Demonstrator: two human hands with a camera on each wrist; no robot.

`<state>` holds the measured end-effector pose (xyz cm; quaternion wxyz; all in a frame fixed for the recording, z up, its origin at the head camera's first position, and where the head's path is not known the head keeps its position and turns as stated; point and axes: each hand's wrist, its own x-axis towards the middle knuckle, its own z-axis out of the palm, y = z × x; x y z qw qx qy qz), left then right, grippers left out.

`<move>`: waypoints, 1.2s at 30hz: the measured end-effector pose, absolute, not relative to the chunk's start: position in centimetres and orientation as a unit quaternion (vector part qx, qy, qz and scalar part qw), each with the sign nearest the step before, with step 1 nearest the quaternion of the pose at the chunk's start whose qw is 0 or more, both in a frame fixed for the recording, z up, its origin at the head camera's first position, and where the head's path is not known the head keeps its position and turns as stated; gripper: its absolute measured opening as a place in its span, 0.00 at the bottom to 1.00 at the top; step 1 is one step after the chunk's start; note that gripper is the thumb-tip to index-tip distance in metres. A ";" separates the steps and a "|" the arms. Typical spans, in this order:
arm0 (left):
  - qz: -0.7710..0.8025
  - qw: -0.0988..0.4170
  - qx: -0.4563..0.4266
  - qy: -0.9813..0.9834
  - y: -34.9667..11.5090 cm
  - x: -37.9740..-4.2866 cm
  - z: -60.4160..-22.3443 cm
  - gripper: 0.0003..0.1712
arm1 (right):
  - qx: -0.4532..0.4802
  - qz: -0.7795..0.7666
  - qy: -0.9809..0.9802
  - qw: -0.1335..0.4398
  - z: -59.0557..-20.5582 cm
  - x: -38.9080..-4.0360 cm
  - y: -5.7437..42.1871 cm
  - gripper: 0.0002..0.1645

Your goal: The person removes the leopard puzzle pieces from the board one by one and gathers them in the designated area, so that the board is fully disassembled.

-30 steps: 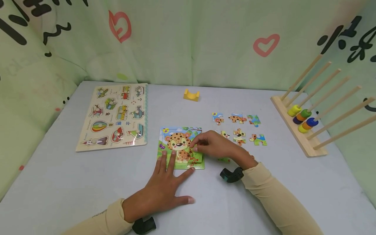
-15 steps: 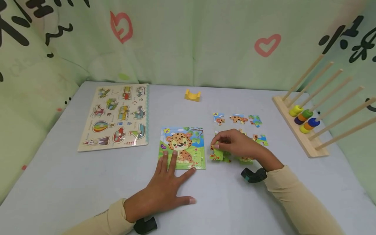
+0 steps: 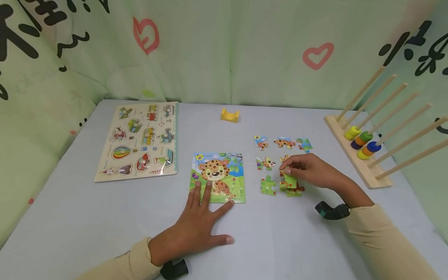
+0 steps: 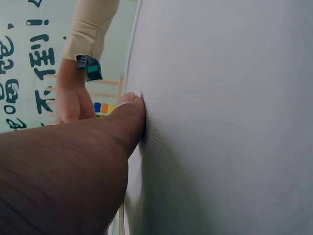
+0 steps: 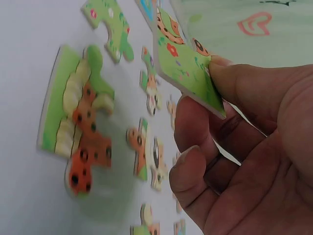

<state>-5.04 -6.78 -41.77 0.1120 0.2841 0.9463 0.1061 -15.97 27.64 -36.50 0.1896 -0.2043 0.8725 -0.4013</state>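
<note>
My left hand (image 3: 197, 225) lies with fingers spread, its fingertips on the lower edge of a leopard picture board (image 3: 236, 171). In the left wrist view the thumb (image 4: 128, 115) touches the white tabletop. My right hand (image 3: 315, 173) pinches a green jigsaw piece (image 5: 188, 73) between thumb and fingers, raised over the loose pieces. Under and beside it lie a piece with leopard paws (image 5: 85, 122) and a green flowered piece (image 3: 268, 186). A leopard-face piece (image 3: 266, 163) and a row with a spotted-body piece (image 3: 284, 142) lie farther back. The right hand partly covers some of the middle pieces.
A wooden peg puzzle board (image 3: 140, 144) lies at the left. A yellow arched block (image 3: 230, 115) stands at the back. On the right is a wooden rack (image 3: 357, 151) with tall pegs and coloured beads. A green curtain (image 3: 227, 50) hangs behind the table.
The right hand has moved right from the picture board, carrying the green jigsaw piece away to the lower right of the loose pieces. The left hand stays in place on the board.
</note>
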 end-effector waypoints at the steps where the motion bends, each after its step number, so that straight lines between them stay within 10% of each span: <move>1: 0.106 0.112 0.284 0.946 -6.8 -5.0 -41.8 0.50 | -0.198 -0.397 0.877 0.186 -36.5 -15.9 28.1 0.09; 36: 0.092 0.112 0.288 0.947 -6.5 -5.0 -41.5 0.51 | -0.123 -0.273 0.944 0.134 -38.3 -13.8 34.4 0.12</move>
